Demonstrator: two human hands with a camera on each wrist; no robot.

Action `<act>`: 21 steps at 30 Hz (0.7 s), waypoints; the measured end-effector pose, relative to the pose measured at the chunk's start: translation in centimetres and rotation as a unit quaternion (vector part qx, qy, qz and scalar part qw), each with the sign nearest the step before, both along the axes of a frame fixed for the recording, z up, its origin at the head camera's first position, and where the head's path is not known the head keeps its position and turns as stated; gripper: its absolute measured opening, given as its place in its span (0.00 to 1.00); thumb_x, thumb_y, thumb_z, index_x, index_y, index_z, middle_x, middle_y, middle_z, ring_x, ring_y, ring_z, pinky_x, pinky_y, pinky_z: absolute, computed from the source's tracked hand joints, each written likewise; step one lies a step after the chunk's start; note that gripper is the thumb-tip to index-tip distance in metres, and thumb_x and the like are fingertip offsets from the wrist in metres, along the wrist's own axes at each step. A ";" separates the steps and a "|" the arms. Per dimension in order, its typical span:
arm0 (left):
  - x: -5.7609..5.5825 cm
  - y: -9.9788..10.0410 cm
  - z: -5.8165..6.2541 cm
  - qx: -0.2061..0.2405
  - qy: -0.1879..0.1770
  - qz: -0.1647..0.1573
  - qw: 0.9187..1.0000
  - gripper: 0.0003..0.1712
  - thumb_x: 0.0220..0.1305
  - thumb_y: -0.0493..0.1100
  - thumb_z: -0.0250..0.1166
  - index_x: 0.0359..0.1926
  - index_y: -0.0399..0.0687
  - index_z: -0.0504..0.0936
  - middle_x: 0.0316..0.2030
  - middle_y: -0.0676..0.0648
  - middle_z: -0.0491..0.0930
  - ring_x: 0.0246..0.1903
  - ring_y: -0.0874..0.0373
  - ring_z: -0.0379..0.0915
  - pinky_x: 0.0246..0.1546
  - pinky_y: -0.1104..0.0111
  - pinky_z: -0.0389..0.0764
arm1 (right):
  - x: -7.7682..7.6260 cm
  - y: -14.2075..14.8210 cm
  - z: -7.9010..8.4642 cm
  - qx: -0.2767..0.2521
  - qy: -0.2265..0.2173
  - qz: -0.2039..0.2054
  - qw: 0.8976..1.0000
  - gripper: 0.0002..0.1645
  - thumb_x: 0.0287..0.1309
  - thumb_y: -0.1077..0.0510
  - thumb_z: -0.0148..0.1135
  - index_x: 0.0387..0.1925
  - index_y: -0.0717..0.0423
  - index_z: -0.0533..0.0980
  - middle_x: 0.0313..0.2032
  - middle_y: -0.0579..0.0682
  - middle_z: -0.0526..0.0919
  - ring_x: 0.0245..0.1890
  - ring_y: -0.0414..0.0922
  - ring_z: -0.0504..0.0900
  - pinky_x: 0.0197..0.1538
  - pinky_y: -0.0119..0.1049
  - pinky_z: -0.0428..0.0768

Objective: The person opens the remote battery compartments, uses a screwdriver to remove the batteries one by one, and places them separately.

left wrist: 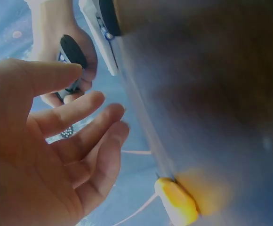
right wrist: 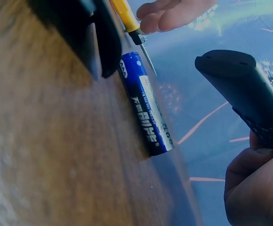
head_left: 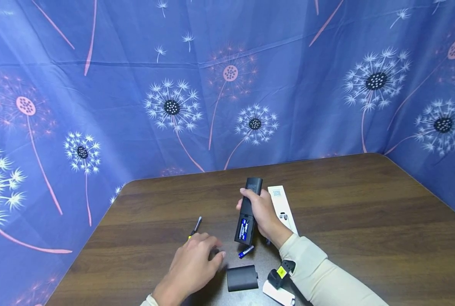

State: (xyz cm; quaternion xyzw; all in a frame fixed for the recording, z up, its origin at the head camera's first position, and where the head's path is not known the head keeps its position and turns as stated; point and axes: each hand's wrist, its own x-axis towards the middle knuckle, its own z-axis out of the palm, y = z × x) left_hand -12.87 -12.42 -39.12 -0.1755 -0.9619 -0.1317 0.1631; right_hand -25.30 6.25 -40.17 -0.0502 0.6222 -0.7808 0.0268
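Closest in, there's a flat black cover [head_left: 242,278] on the desk [head_left: 346,204], just right of the left grip [head_left: 193,263], probably set there so it's in easy reach. That left grip is empty, fingers loosely bent and a bit apart; my guess is it's free for the fiddly stuff. A loose blue AAA battery [right wrist: 146,103] lies between the two grips, just short of the lower end of the black remote [head_left: 245,207]. The right grip [head_left: 265,212] is wrapped snugly round that remote, off the desk, with the uncovered battery bay [head_left: 244,229] facing the person, I'd say so they can see in. There's blue in there, can't count how many batteries. A screwdriver [head_left: 198,223] pokes out beyond the left grip, and a white box [head_left: 277,195] lies just right of the right one.
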 end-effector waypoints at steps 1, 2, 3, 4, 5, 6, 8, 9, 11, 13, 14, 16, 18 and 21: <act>-0.1 -0.1 0.0 -0.003 0.005 0.005 1.000 0.08 0.58 0.49 0.72 0.36 0.54 0.87 0.35 0.56 0.82 0.39 0.56 0.79 0.30 0.59 0.79 | 0.0 0.0 0.0 -0.002 0.000 0.000 1.000 0.23 0.68 0.51 0.57 0.52 0.66 0.71 0.25 0.54 0.82 0.29 0.49 0.81 0.37 0.41 0.74; -0.1 -0.2 0.0 -0.007 0.013 0.011 1.000 0.08 0.57 0.49 0.73 0.35 0.53 0.87 0.34 0.56 0.82 0.37 0.57 0.78 0.28 0.60 0.79 | -0.1 0.0 -0.1 -0.003 -0.001 0.001 1.000 0.23 0.68 0.51 0.57 0.52 0.67 0.71 0.24 0.53 0.82 0.28 0.49 0.81 0.37 0.40 0.74; -0.2 -0.4 0.0 -0.013 0.023 0.018 0.999 0.08 0.57 0.49 0.73 0.35 0.53 0.87 0.33 0.56 0.82 0.36 0.57 0.78 0.27 0.61 0.79 | -0.1 0.0 -0.1 -0.003 0.000 0.001 1.000 0.24 0.68 0.51 0.57 0.52 0.68 0.71 0.24 0.53 0.82 0.28 0.48 0.81 0.37 0.40 0.74; -0.3 -0.5 0.0 -0.019 0.036 0.026 0.999 0.08 0.56 0.49 0.73 0.34 0.52 0.87 0.32 0.55 0.82 0.34 0.57 0.78 0.26 0.61 0.78 | -0.1 -0.1 -0.1 -0.003 0.000 0.001 1.000 0.24 0.68 0.51 0.57 0.52 0.68 0.71 0.24 0.53 0.82 0.28 0.48 0.81 0.36 0.40 0.74; -0.4 -0.6 0.0 -0.026 0.050 0.034 0.998 0.08 0.55 0.49 0.74 0.33 0.51 0.87 0.32 0.55 0.82 0.33 0.57 0.78 0.25 0.62 0.78 | -0.1 -0.1 -0.1 -0.003 0.001 0.001 1.000 0.24 0.68 0.51 0.57 0.52 0.69 0.71 0.24 0.53 0.82 0.27 0.48 0.81 0.36 0.40 0.74; -0.5 -0.7 0.0 -0.034 0.063 0.042 0.997 0.08 0.54 0.48 0.74 0.33 0.51 0.87 0.31 0.54 0.82 0.32 0.56 0.78 0.25 0.61 0.78 | -0.1 -0.1 -0.1 -0.003 0.001 0.001 1.000 0.24 0.68 0.51 0.57 0.52 0.69 0.71 0.24 0.53 0.82 0.27 0.48 0.81 0.36 0.40 0.74; -0.6 -1.0 0.0 -0.049 0.083 0.059 0.994 0.09 0.52 0.48 0.75 0.32 0.51 0.87 0.31 0.53 0.83 0.30 0.55 0.78 0.25 0.61 0.78 | -0.1 -0.1 -0.1 -0.001 0.002 0.002 1.000 0.24 0.69 0.51 0.57 0.52 0.70 0.70 0.24 0.53 0.82 0.27 0.48 0.81 0.36 0.40 0.74; -0.6 -1.2 -0.1 -0.059 0.092 0.066 0.992 0.09 0.52 0.48 0.75 0.31 0.50 0.87 0.30 0.52 0.83 0.30 0.55 0.79 0.26 0.60 0.78 | -0.1 -0.2 -0.1 -0.001 0.001 0.002 1.000 0.24 0.69 0.51 0.57 0.52 0.69 0.70 0.24 0.53 0.82 0.28 0.48 0.81 0.36 0.40 0.74; -0.8 -1.6 -0.1 -0.075 0.106 0.077 0.989 0.09 0.51 0.48 0.75 0.30 0.50 0.86 0.29 0.51 0.82 0.29 0.54 0.78 0.26 0.59 0.77 | 0.0 -0.2 -0.1 0.000 -0.001 0.002 1.000 0.23 0.68 0.51 0.57 0.52 0.69 0.71 0.24 0.53 0.82 0.28 0.49 0.81 0.36 0.40 0.74; -0.9 -1.9 -0.2 -0.091 0.118 0.081 0.985 0.10 0.50 0.48 0.76 0.29 0.49 0.85 0.28 0.50 0.81 0.27 0.53 0.78 0.25 0.59 0.76 | 0.0 -0.3 -0.1 0.000 -0.003 0.003 1.000 0.23 0.68 0.52 0.57 0.51 0.68 0.71 0.24 0.53 0.82 0.28 0.49 0.81 0.36 0.40 0.74; -1.0 -2.1 -0.2 -0.101 0.125 0.081 0.984 0.11 0.49 0.48 0.76 0.28 0.48 0.85 0.27 0.50 0.80 0.26 0.53 0.77 0.23 0.60 0.76 | 0.0 -0.3 -0.1 0.000 -0.003 0.002 1.000 0.22 0.68 0.52 0.57 0.50 0.68 0.71 0.24 0.53 0.82 0.28 0.49 0.81 0.35 0.40 0.74; -1.2 -2.4 -0.2 -0.114 0.136 0.083 0.981 0.13 0.47 0.48 0.77 0.28 0.46 0.84 0.27 0.48 0.79 0.26 0.51 0.77 0.21 0.59 0.75 | 0.0 -0.3 0.0 -0.001 -0.002 -0.001 1.000 0.21 0.67 0.52 0.58 0.49 0.67 0.72 0.23 0.54 0.82 0.28 0.50 0.81 0.35 0.40 0.74; -1.4 -2.8 -0.3 -0.127 0.144 0.086 0.978 0.16 0.45 0.48 0.78 0.29 0.43 0.83 0.26 0.46 0.78 0.26 0.49 0.77 0.19 0.59 0.75 | 0.0 -0.3 0.0 -0.002 0.000 -0.003 1.000 0.20 0.67 0.52 0.58 0.49 0.65 0.73 0.23 0.54 0.82 0.28 0.50 0.81 0.35 0.40 0.74; -1.7 -3.2 -0.4 -0.135 0.133 0.097 0.977 0.19 0.43 0.49 0.79 0.32 0.42 0.84 0.27 0.44 0.78 0.28 0.47 0.77 0.19 0.57 0.76 | -0.1 -0.4 0.0 -0.005 0.000 -0.004 1.000 0.19 0.66 0.52 0.58 0.48 0.64 0.73 0.23 0.54 0.82 0.28 0.51 0.81 0.35 0.41 0.74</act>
